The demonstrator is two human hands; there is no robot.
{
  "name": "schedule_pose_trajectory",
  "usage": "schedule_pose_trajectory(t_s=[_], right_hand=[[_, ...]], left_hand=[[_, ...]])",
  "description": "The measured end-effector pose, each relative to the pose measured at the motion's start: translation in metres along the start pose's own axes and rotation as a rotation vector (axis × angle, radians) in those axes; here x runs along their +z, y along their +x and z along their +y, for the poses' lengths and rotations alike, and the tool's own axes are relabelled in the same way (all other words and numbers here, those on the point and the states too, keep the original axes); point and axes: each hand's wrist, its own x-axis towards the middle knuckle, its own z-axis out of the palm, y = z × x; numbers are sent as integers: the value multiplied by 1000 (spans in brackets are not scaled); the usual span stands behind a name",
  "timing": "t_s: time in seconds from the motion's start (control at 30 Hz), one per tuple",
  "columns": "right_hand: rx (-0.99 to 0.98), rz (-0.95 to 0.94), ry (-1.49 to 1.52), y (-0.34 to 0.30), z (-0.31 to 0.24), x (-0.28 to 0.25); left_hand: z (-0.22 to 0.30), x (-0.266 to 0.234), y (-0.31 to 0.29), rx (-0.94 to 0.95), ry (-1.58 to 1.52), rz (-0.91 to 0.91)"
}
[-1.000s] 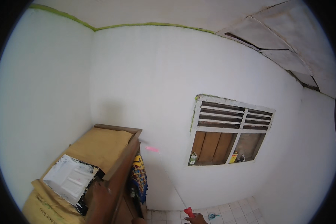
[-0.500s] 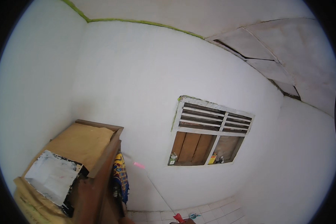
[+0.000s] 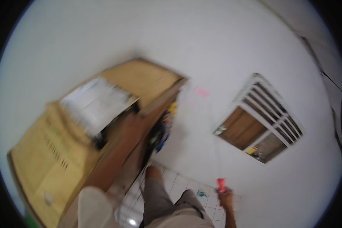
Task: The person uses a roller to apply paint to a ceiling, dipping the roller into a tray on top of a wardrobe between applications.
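Observation:
My right hand is closed round the red handle of a paint roller. Its thin rod runs up to a pink roller head in front of the white wall. My left arm reaches up along the wooden cabinet, and my left hand is at the cabinet's top edge, beside a paint tray. The tray is black outside and coated in white paint within. It sits on brown paper covering the cabinet top. Motion blur hides my left fingers, so their grip cannot be made out.
A slatted window with small containers on its sill is set in the white wall. Patterned cloth hangs beside the cabinet. Below are my legs, white floor tiles and a small teal thing.
My view has tipped downward and turned, bringing my legs, the floor and both arms into sight. The roller is still in my right hand; my left hand stays beside the tray.

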Motion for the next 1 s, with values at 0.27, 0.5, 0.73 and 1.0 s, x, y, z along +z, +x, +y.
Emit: schedule_pose_trajectory(t_s=[0.27, 0.5, 0.73, 1.0], right_hand=[[-292, -141, -46, 30, -156, -49], [-544, -286, -377, 54, -255, -8], [-847, -414, -401, 85, -325, 59], [-842, -491, -405, 103, -359, 97]], left_hand=[[1, -51, 17, -275, -46, -299], [6, -56, 14, -329, -70, -232], [4, -57, 15, -375, -103, -225], [5, -61, 16, -354, -94, -231]])
